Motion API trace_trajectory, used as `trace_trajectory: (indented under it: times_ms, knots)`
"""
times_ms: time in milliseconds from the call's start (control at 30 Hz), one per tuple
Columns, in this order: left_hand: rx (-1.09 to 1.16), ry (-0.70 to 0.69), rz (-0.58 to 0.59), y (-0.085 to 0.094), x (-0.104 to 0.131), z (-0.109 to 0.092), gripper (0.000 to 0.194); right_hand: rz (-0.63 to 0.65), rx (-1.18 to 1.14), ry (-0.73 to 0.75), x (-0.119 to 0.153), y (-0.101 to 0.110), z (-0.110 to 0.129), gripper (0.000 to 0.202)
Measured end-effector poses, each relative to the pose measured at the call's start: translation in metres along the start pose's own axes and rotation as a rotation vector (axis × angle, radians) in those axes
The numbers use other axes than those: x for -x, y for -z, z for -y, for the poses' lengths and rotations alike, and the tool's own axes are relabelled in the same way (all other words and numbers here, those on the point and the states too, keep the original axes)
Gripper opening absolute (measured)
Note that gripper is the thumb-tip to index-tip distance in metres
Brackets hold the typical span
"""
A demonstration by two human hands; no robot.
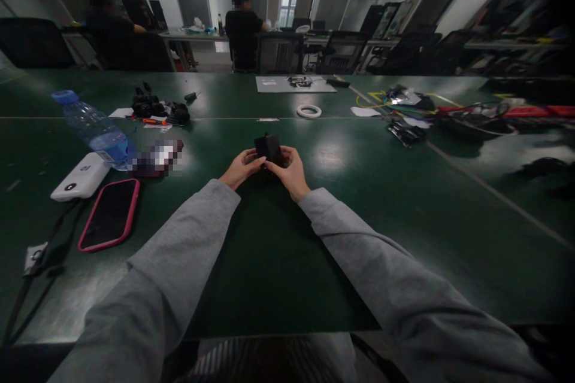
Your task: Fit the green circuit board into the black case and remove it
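Observation:
Between my two hands is a small black box-shaped object (268, 148), held just over the green table (269, 251); its exact kind does not show. My left hand (242, 169) grips its left side, with the thumb across the front. On the right side, my right hand (290, 170) curls its fingers round it, the thumb reaching in toward the left thumb. Parts of the object are covered by my fingers. Both forearms, in grey sleeves, stretch forward over the table.
To the left lie a phone in a pink case (110, 215), a white power bank (81, 178) with a cable, and a water bottle (96, 131). Black parts (159, 109) sit beyond. A tape roll (309, 111) lies ahead, tangled cables (413, 108) at right. People sit across the room.

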State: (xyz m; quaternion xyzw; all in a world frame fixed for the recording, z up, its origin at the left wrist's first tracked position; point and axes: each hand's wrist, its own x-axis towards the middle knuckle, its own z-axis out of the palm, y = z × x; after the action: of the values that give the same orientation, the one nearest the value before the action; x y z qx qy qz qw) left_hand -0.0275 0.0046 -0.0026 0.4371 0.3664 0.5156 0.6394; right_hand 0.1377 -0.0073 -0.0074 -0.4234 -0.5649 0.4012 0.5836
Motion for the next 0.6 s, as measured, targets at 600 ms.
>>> trace_trajectory:
  times_ms: [600]
  knots:
    - [0.188, 0.019, -0.008, 0.008, -0.001, 0.0, 0.049, -0.071, 0.156, 0.213, 0.013, -0.004, 0.006, 0.041]
